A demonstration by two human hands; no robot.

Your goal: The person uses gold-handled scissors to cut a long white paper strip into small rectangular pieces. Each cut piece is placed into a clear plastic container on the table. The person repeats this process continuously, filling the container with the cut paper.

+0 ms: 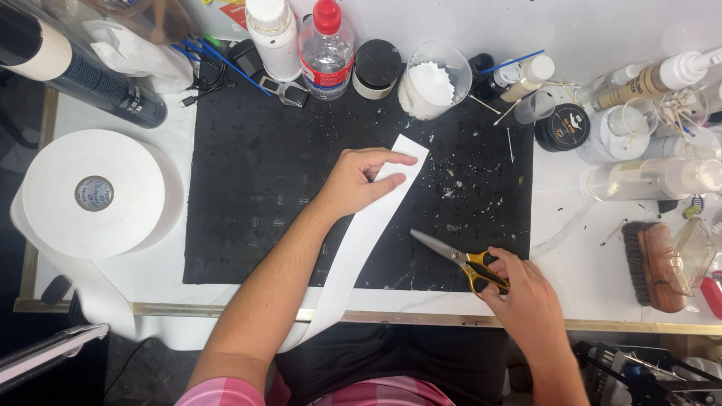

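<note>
My left hand [361, 180] presses down on a long white paper strip [359, 240] that lies diagonally across a black mat [256, 188]. The strip runs from the mat's upper middle down over the table's front edge. My right hand [526, 301] grips yellow-handled scissors [459, 259] at the mat's lower right; their blades point left toward the strip, a short gap away. Small scraps dot the mat to the right of the strip.
A big white paper roll [94, 194] sits at the left. Bottles [326, 49], jars [376, 69] and a cup of white pads [432, 81] line the back. More bottles [654, 177] and a wooden brush [653, 265] crowd the right.
</note>
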